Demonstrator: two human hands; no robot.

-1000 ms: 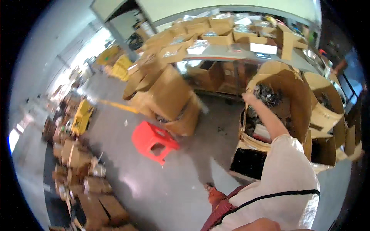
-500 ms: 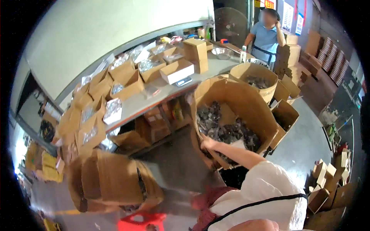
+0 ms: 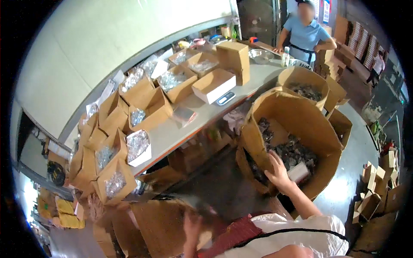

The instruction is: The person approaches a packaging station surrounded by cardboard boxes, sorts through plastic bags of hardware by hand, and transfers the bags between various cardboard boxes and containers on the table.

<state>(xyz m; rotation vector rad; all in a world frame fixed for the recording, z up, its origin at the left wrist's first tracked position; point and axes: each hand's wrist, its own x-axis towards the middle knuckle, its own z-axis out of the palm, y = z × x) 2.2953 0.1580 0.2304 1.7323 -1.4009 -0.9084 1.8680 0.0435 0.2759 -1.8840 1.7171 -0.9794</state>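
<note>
My right hand (image 3: 280, 174) is at the near rim of a large round cardboard bin (image 3: 297, 103), fingers spread, with nothing visible gripped. Inside the bin lie many small dark and clear pieces (image 3: 297, 150) and a small pale box (image 3: 298, 172). Lower in view my left hand (image 3: 192, 225), smeared by motion, is in front of a large brown carton (image 3: 157, 221). Whether it touches the carton I cannot tell.
Open cartons (image 3: 150, 107) of clear-bagged parts crowd the long table (image 3: 202, 114), near a small scale (image 3: 225, 98). Behind the large bin stands a second round bin (image 3: 303, 81). A person in blue (image 3: 306, 32) stands beyond the table. Cartons (image 3: 373, 185) pile at right.
My right hand has loosened from the bin's rim and spread its fingers. My left hand has come into view by the lower carton. The other person's raised hand has dropped to the hip.
</note>
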